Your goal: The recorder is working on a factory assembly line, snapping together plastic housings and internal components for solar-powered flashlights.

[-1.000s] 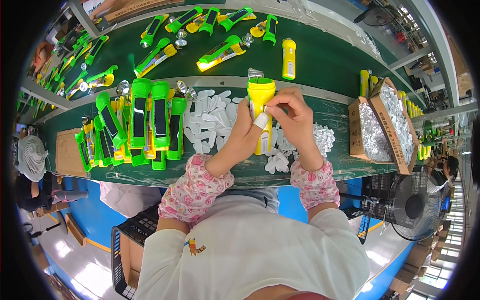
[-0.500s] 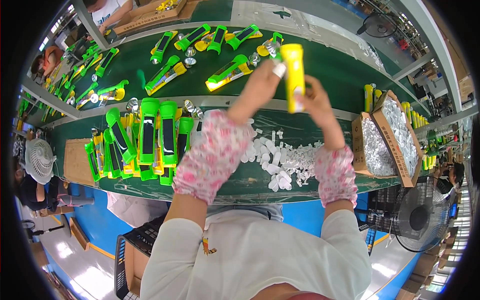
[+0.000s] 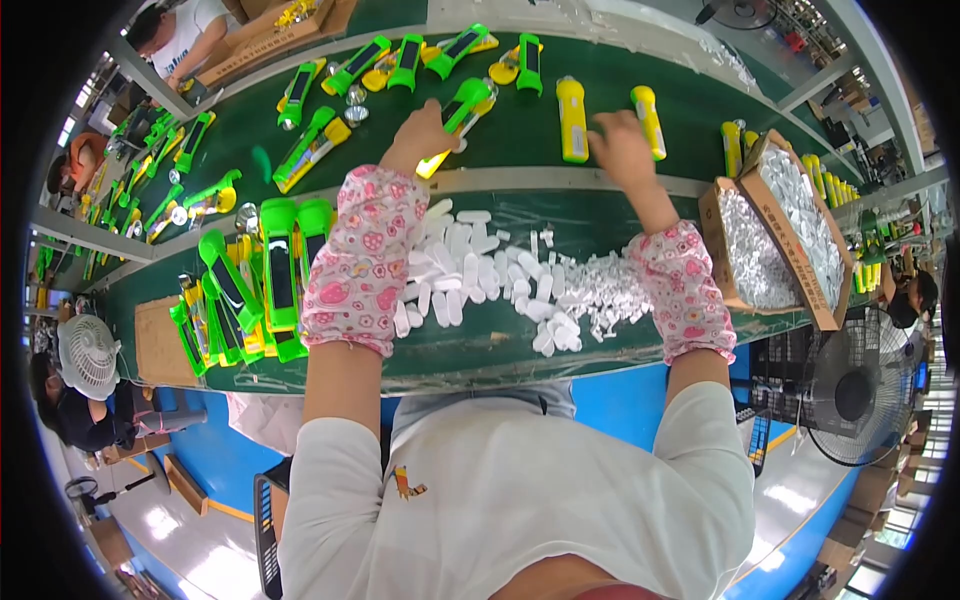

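Note:
My left hand (image 3: 420, 138) is closed around a flashlight with a green solar-panel cover and yellow body (image 3: 463, 112) on the far green surface. My right hand (image 3: 622, 148) has its fingers apart and holds nothing. It is between a yellow flashlight (image 3: 572, 122) on its left and a second yellow flashlight (image 3: 648, 122) on its right, close to both. Whether its fingertips touch either one I cannot tell. Below my hands, white oval plastic pieces (image 3: 470, 272) and small white parts (image 3: 605, 290) lie loose on the near green table (image 3: 480, 355).
A pile of green flashlights (image 3: 280, 270) stands at the left near a cardboard sheet (image 3: 163, 340). More open flashlights (image 3: 310, 150) with silver reflectors line the far surface. Cardboard boxes of white parts (image 3: 750, 250) stand at the right, above a black fan (image 3: 852, 395). Another person (image 3: 185, 40) works at the far left.
The yellow flashlight held between my hands has been let go; two yellow ones now lie on the far surface. My left hand has moved left and taken hold of a green-and-yellow flashlight.

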The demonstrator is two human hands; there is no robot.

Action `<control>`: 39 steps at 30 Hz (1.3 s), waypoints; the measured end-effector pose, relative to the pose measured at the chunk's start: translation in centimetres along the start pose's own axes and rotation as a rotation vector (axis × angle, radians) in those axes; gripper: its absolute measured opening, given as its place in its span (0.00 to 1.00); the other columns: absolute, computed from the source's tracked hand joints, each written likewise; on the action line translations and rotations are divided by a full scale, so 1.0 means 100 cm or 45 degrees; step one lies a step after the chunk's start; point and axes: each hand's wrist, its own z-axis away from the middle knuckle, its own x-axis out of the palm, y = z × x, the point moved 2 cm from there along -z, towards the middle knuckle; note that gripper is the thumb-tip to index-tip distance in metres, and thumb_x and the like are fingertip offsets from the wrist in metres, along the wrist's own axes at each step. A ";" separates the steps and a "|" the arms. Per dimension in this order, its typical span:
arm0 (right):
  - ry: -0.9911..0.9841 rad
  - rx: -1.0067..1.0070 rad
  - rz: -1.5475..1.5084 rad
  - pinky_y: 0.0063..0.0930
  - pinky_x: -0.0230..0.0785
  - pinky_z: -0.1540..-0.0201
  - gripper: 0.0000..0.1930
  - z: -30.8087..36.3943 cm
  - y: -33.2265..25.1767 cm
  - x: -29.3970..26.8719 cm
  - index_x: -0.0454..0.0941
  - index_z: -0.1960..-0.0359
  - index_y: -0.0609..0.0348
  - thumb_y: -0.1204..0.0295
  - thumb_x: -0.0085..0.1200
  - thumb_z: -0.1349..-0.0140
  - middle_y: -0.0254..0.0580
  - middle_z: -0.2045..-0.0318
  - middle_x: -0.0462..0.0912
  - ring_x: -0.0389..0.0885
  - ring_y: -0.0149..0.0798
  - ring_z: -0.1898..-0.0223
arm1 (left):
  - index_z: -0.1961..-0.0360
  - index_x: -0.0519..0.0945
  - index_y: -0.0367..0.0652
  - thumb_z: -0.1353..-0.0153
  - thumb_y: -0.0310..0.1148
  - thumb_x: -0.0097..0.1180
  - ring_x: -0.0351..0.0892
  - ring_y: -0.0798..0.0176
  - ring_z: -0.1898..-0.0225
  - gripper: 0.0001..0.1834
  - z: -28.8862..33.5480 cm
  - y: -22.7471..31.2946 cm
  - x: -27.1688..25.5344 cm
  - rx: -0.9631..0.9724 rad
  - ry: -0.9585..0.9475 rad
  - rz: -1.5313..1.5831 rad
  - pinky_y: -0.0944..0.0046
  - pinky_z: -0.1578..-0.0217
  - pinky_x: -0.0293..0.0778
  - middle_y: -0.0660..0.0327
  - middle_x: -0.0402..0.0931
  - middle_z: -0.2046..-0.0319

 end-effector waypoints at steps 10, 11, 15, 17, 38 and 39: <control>-0.459 -0.335 -0.478 0.40 0.72 0.59 0.08 0.057 -0.167 0.042 0.80 0.68 0.58 0.72 0.61 0.50 0.45 0.69 0.75 0.77 0.49 0.60 | 0.49 0.70 0.34 0.30 0.40 0.40 0.79 0.52 0.73 0.20 0.033 0.010 0.005 -0.295 -0.204 1.491 0.53 0.70 0.79 0.50 0.78 0.64; -0.478 -0.223 -0.545 0.40 0.72 0.59 0.08 0.060 -0.155 0.046 0.79 0.70 0.58 0.72 0.62 0.52 0.47 0.69 0.76 0.77 0.50 0.61 | 0.50 0.70 0.34 0.30 0.40 0.41 0.80 0.50 0.70 0.19 0.039 0.025 0.013 -0.360 -0.205 1.640 0.51 0.69 0.80 0.48 0.77 0.63; -0.654 -0.079 -0.679 0.42 0.72 0.60 0.06 0.055 -0.149 0.042 0.78 0.74 0.60 0.73 0.61 0.53 0.48 0.69 0.77 0.77 0.52 0.61 | 0.50 0.70 0.34 0.32 0.38 0.49 0.80 0.45 0.62 0.18 0.077 0.040 0.008 -0.507 -0.188 2.304 0.43 0.61 0.80 0.46 0.74 0.60; -0.539 -0.228 -0.559 0.44 0.73 0.63 0.04 0.058 -0.155 0.038 0.79 0.74 0.58 0.72 0.57 0.49 0.48 0.71 0.79 0.79 0.53 0.65 | 0.53 0.70 0.33 0.36 0.37 0.56 0.81 0.46 0.65 0.18 0.091 0.037 0.015 -0.366 -0.160 2.356 0.46 0.63 0.81 0.47 0.75 0.65; -0.106 0.125 -1.311 0.21 0.72 0.68 0.10 0.007 -0.164 -0.078 0.78 0.59 0.61 0.78 0.60 0.43 0.36 0.71 0.81 0.79 0.26 0.71 | 0.38 0.62 0.46 0.29 0.49 0.40 0.71 0.58 0.43 0.25 0.152 0.096 0.035 0.142 -0.236 2.753 0.53 0.43 0.68 0.59 0.69 0.44; -0.113 0.083 -1.249 0.21 0.72 0.68 0.10 0.005 -0.167 -0.079 0.78 0.59 0.61 0.78 0.60 0.43 0.37 0.71 0.81 0.80 0.27 0.71 | 0.37 0.61 0.47 0.29 0.50 0.40 0.68 0.57 0.41 0.26 0.155 0.098 0.032 0.175 -0.256 2.860 0.51 0.41 0.66 0.58 0.67 0.43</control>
